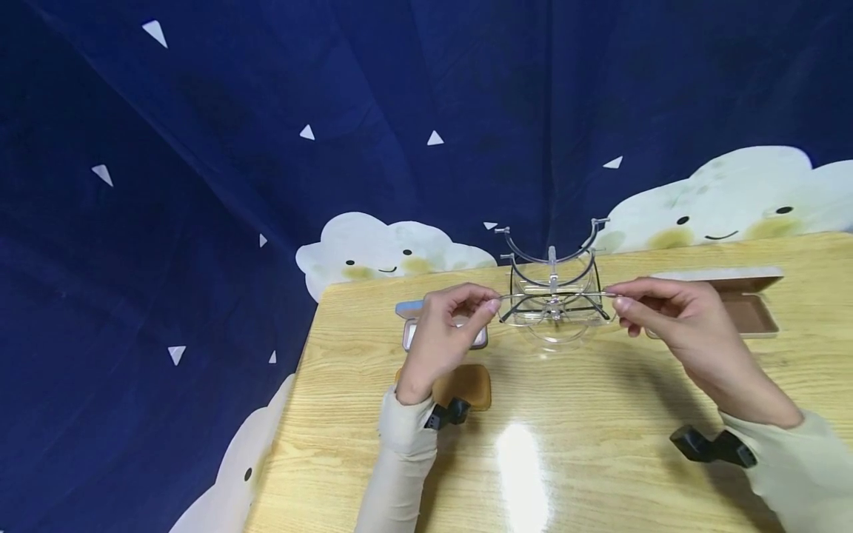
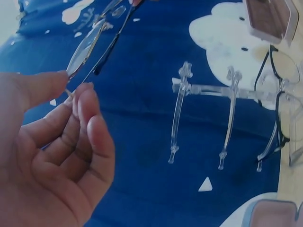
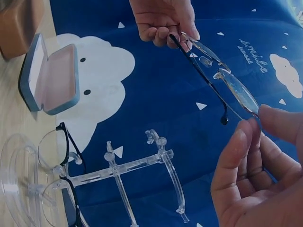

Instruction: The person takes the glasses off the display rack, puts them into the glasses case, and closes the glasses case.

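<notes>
While the head view hides some of the blue case (image 3: 60, 80), the right wrist view doesn't; I see the left hand (image 1: 448, 334) and right hand (image 1: 693, 337) pinching thin glasses (image 3: 239, 92).

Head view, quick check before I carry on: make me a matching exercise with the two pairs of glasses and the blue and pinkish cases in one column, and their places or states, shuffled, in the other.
Things
1. Blue case
2. Thin-rimmed glasses
3. Pinkish case
4. Black-framed glasses

Places and states
A. Open, partly hidden by the right hand
B. Open, partly hidden by the left hand
C. Resting on the clear display stand
D. Held up between both hands

Right pairs: 1-B, 2-D, 3-A, 4-C
</notes>
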{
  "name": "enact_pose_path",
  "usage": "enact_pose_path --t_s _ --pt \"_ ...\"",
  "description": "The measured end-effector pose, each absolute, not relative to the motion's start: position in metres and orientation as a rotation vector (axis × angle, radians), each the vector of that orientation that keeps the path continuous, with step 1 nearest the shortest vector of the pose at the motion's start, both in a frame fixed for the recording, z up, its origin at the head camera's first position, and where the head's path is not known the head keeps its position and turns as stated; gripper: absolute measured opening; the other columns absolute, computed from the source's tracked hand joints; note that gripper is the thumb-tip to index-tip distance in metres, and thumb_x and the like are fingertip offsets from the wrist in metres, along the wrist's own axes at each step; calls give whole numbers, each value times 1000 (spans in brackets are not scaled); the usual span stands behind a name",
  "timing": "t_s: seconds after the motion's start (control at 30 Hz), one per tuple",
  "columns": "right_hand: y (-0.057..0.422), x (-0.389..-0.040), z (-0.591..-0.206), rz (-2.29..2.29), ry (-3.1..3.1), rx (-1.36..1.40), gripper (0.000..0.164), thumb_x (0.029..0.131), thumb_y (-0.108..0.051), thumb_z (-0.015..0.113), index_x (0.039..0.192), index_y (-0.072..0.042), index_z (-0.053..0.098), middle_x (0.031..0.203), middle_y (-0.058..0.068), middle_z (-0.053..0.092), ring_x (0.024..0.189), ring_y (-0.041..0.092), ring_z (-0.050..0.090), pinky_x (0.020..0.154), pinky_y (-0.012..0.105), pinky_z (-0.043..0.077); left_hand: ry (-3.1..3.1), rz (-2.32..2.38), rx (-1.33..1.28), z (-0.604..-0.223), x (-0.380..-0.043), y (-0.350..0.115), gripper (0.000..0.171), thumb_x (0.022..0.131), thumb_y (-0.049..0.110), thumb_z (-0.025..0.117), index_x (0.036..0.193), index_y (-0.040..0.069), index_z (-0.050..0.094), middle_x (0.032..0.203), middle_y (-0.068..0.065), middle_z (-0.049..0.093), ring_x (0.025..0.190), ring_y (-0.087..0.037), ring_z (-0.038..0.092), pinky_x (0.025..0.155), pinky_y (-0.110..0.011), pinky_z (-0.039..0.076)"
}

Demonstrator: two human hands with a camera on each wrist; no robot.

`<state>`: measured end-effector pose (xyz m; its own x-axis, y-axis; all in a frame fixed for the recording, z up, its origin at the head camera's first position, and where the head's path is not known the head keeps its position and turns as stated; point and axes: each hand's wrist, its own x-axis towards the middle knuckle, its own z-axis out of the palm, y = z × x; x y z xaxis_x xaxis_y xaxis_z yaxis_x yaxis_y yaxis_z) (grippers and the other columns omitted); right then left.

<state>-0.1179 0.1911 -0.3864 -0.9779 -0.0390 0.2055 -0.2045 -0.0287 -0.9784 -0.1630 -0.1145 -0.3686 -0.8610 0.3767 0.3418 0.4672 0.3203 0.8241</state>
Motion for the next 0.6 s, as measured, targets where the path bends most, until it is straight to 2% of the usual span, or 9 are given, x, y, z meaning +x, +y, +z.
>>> enact_pose_path --t_s 0.2,0.37,0.6 --pt "184 -122 -392 2130 -2177 271 20 97 2 70 114 -5 79 92 -8 77 70 8 66 63 21 55 -2553 -1538 -803 -368 -168 -126 16 102 16 68 108 6 78 95 -9 79 80 -5 68 77 -24 61" --pt "175 -125 -395 1945 -2359 252 18 98 -5 71 115 -7 78 92 -14 74 72 8 66 64 22 55 -2645 -1494 -802 -367 -171 -137 15 102 17 68 107 9 78 97 -5 80 79 -7 70 74 -24 60" --pt "166 -127 -397 1898 -2421 276 19 99 -9 71 116 -1 76 90 -14 74 73 7 66 65 23 56 -2740 -1399 -821 -365 -174 -148 15 102 17 68 106 9 79 101 -4 80 78 -16 71 71 -23 58"
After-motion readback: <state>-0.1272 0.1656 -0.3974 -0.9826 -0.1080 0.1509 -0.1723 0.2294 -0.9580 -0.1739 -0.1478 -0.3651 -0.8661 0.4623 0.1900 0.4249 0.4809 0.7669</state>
